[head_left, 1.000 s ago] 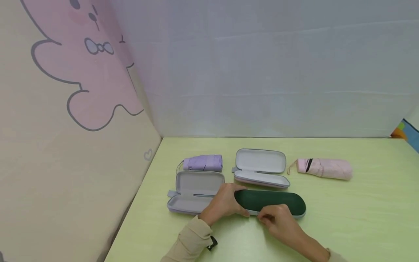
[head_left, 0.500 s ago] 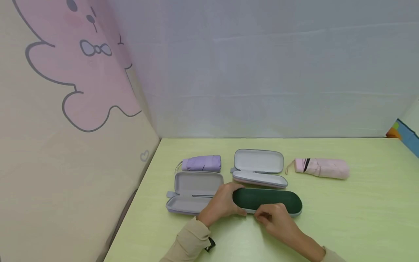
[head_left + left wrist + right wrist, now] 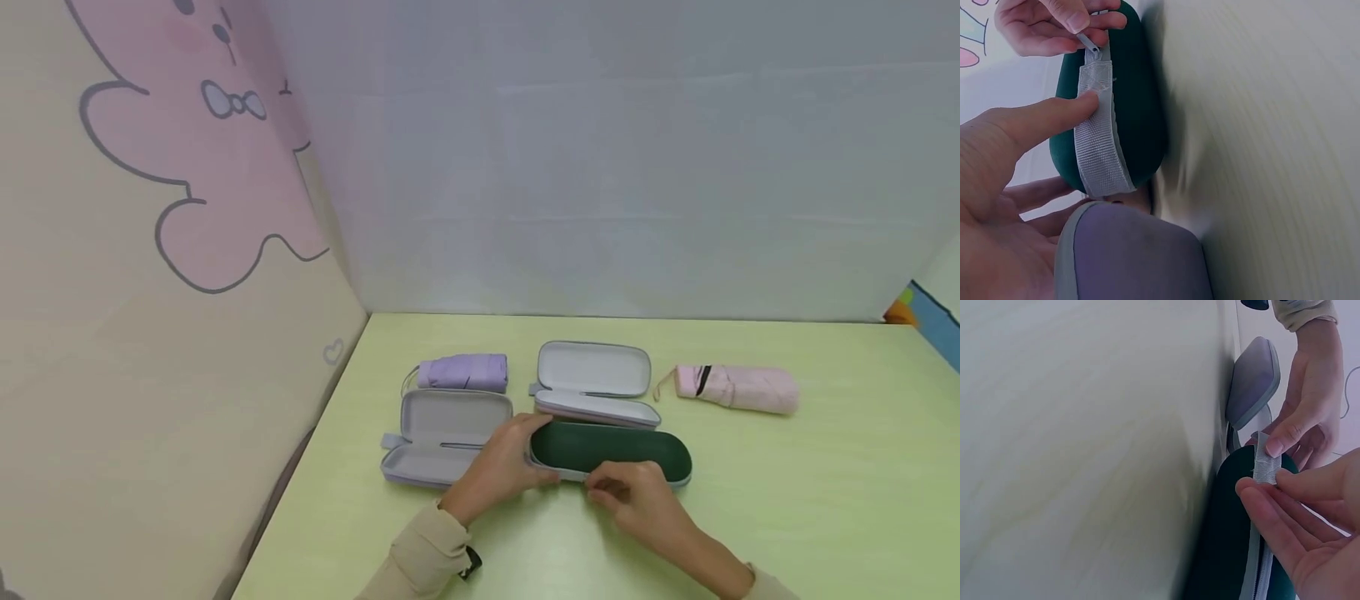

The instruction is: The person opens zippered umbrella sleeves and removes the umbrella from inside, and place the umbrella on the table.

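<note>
A dark green zip case (image 3: pixel 600 446) with a grey zip edge lies in front of me on the table. My left hand (image 3: pixel 504 462) grips its left end. In the left wrist view, that hand's thumb presses the grey webbing strap (image 3: pixel 1100 137) on the case's end. My right hand (image 3: pixel 645 504) pinches the small metal zip pull (image 3: pixel 1089 45) between thumb and fingers at the front side. In the right wrist view, the zip (image 3: pixel 1260 569) runs along the green case beneath the right hand, with a dark line between its grey edges.
Left of the hands lies an opened lilac case (image 3: pixel 442 462), close to the left hand. An opened pink-and-grey case (image 3: pixel 596 406) stands behind the green one. Folded umbrellas, one purple (image 3: pixel 465 372) and one pink (image 3: pixel 738 389), lie farther back on the pale green table (image 3: pixel 840 500).
The green case has tilted and shifted slightly back under the left hand. The right hand stays at the front zip, moving only a little. The head view has shifted slightly too.
</note>
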Demonstrator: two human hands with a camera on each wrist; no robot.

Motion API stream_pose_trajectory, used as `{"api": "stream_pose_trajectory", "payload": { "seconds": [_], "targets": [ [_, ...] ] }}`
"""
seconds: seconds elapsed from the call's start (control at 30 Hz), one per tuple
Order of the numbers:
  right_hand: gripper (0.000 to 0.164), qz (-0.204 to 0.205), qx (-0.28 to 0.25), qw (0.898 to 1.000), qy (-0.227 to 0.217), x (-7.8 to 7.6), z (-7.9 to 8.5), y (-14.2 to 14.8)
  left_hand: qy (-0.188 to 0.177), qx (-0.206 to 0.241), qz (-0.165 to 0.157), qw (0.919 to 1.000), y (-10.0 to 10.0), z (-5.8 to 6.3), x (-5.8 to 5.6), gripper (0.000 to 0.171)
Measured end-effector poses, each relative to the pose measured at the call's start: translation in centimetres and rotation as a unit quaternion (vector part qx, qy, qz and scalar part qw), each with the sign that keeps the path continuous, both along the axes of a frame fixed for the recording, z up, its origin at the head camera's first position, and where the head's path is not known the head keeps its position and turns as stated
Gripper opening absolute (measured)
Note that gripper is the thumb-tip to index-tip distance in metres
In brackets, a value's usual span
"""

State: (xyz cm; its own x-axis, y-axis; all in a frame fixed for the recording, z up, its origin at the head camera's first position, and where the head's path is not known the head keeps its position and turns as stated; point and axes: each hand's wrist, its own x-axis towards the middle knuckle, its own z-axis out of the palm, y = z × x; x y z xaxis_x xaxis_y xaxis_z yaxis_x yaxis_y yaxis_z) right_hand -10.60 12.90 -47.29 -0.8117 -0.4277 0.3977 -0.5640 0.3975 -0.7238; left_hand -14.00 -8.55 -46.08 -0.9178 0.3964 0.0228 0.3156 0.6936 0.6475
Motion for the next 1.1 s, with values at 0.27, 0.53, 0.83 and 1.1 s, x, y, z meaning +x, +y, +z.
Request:
{"api": "stream_pose_trajectory", "payload": {
  "seconds": [0.27,0.53,0.83,1.1],
  "targets": [
    [0.025,-0.006,-0.011,1.0,0.016,0.3,0.8,0.7,0.011,0.025,-0.017,0.9995,-0.8,0.1,0.1,0.066],
    [0.024,-0.038,-0.016,0.999,0.017,0.2,1.3,2.4,0.008,0.035,-0.033,0.9988,-0.9,-0.3,0.1,0.062],
    [0.026,-0.067,-0.013,0.997,0.032,0.3,3.1,3.7,0.035,0.059,-0.043,0.9967,-0.9,-0.3,0.1,0.072],
    [0.033,-0.098,-0.018,0.993,0.07,0.3,5.1,5.1,0.015,0.09,-0.043,0.9949,-0.8,0.3,0.9,0.069]
  ]
}}
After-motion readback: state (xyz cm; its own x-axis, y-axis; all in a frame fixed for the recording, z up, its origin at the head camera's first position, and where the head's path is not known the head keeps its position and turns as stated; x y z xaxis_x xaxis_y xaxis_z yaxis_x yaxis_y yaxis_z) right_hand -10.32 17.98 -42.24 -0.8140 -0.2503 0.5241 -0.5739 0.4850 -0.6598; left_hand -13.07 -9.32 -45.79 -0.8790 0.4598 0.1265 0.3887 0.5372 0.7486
